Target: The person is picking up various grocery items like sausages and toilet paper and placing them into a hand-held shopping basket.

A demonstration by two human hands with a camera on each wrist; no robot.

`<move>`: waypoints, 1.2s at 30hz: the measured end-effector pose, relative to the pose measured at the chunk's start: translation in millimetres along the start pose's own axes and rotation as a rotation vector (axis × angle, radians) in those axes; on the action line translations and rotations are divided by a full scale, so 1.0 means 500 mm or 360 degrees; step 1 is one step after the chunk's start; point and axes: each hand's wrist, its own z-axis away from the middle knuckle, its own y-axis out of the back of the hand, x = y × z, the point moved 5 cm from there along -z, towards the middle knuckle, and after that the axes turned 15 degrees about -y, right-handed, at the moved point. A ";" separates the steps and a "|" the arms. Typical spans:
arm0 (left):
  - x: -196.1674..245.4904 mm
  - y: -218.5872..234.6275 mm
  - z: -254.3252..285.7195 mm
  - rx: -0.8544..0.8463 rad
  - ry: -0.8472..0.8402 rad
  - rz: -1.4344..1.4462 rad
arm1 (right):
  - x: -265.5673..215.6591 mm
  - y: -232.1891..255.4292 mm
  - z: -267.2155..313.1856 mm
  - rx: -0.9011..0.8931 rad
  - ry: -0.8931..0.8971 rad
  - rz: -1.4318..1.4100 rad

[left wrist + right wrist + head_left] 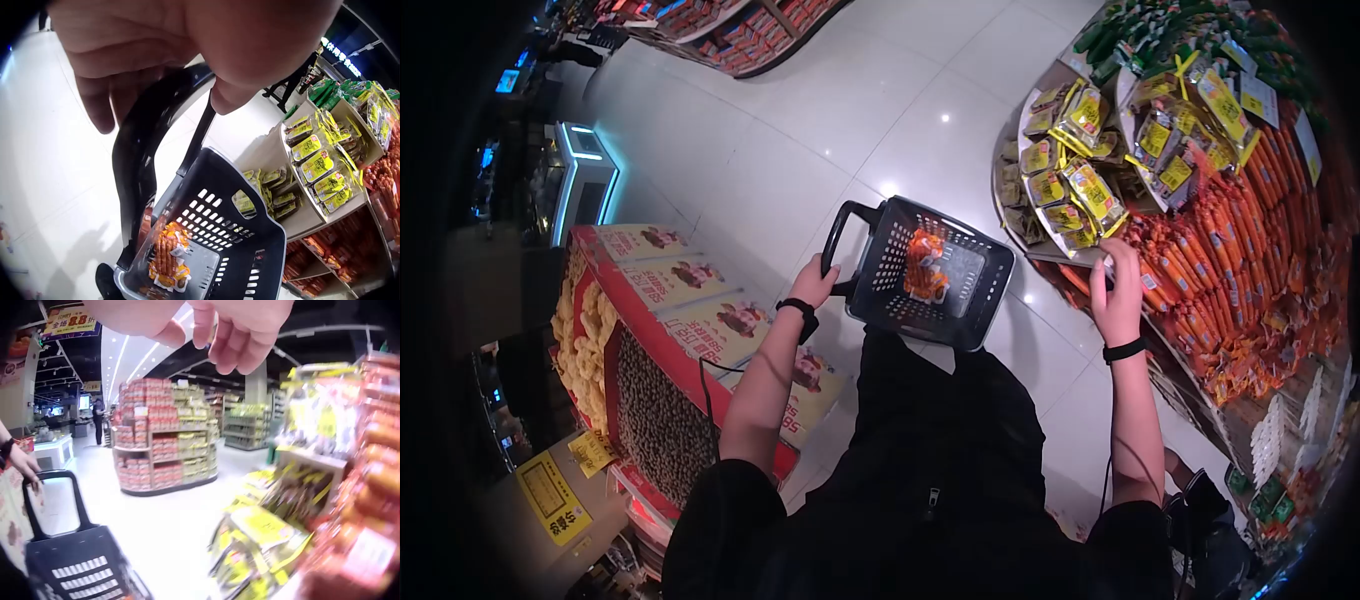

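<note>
My left hand (pixel 810 283) grips the black handle (pixel 836 228) of a dark plastic shopping basket (pixel 994 295), which hangs in front of my legs. Inside the basket lie orange-and-white packs (pixel 925 270) of reddish sticks, seen closer in the left wrist view. Beside the display at right, my right hand (pixel 1118 300) holds nothing, its fingers loosely bent. The fingertips are near the lower edge of a tray of yellow-labelled snack packs (pixel 1094 196). Long orange-red packaged sticks (pixel 1190 260) lie in rows just right of that hand.
On the left stands a red-edged bin (pixel 700 385) of brown and pale loose goods, with printed panels facing the aisle. Tiled floor (pixel 880 110) runs between the displays. A round stack of red boxes (pixel 150 419) stands farther off, and a person (pixel 98 419) is in the distance.
</note>
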 end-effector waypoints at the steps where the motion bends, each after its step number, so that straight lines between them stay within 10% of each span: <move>1: -0.018 -0.014 -0.012 0.0002 -0.0053 -0.0021 | -0.008 -0.068 0.022 -0.0160 -0.0079 -0.0013; 12: -0.021 -0.067 -0.002 0.0627 0.0215 0.0501 | 0.200 -0.946 0.326 -0.1578 -0.1119 -0.0169; 17: -0.022 -0.068 -0.008 0.0619 -0.0170 0.0028 | 0.410 -1.396 0.428 -0.1656 -0.1404 -0.0049; 19: -0.061 -0.077 0.059 0.0551 0.0250 0.0059 | 0.485 -1.562 0.451 -0.1476 -0.1352 0.0098; 21: -0.038 -0.073 0.053 -0.0293 -0.0163 -0.0472 | 0.532 -1.690 0.472 -0.1288 -0.1393 0.0357; 24: 0.018 -0.099 0.024 -0.2061 -0.1616 -0.1578 | 0.578 -1.781 0.483 -0.1059 -0.1617 0.0711; 27: 0.023 -0.114 0.000 -0.2375 -0.1885 -0.1779 | 0.584 -1.778 0.433 -0.1187 -0.1847 0.0474; 32: -0.016 -0.103 0.031 -0.0144 -0.0462 -0.0414 | 0.525 -1.658 0.377 -0.1458 -0.1693 0.0186; 36: -0.052 -0.110 0.079 0.0959 0.0138 0.0444 | 0.459 -1.493 0.380 -0.1377 -0.1127 0.0040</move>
